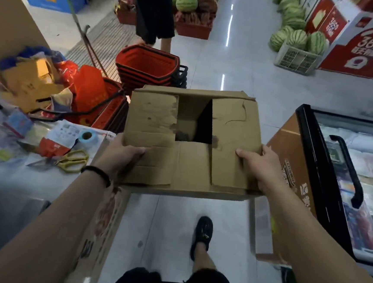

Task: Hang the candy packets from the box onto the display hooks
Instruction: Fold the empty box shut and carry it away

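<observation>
A brown cardboard box [192, 164] is held in the air in front of me, above the shop floor. Its top flaps are folded mostly down, leaving a dark square gap in the middle. The inside is too dark to tell what it holds. My left hand [121, 156] grips the box's near left side, thumb on the flap. My right hand [260, 163] grips the near right side, thumb on top. No candy packets or display hooks show in this view.
Stacked red shopping baskets [146, 70] stand ahead left. A cluttered counter at left holds yellow scissors [71, 160] and a tape roll [88, 136]. A chest freezer [340, 177] and another carton [291, 173] are at right. A person [154, 10] stands ahead by watermelons [298, 38].
</observation>
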Motion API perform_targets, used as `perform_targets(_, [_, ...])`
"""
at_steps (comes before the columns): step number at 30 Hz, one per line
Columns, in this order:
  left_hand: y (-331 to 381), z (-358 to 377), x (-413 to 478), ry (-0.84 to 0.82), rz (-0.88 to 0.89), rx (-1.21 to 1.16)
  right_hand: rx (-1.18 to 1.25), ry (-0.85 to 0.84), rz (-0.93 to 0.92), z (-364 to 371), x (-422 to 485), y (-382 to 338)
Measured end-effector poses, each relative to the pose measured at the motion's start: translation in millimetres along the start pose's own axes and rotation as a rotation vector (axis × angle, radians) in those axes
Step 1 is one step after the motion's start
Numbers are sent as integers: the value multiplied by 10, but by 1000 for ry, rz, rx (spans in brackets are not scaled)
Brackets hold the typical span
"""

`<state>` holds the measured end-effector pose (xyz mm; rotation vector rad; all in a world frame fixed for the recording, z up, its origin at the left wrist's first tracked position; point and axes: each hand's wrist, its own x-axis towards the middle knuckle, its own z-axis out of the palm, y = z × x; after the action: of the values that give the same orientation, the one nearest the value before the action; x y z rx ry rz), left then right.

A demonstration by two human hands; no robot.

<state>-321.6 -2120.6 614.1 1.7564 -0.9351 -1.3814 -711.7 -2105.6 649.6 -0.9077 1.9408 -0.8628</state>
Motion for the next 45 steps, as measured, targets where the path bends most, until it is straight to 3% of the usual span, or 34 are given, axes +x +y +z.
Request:
perform_targets(8, [998, 634, 1196, 149, -10, 5, -39, -82, -32, 125, 1890, -859])
perform_targets(13, [1384, 565, 1906, 221, -60, -36, -48, -140, -62, 441, 2790, -1518])
perform_targets(32, [2294, -453, 4533, 394, -92, -243, -266, -296, -219, 2671, 4926, -3792])
perform_targets(45, [2589, -757, 5839, 575, -249, -365, -447, -573, -367, 4408, 6604, -4961])
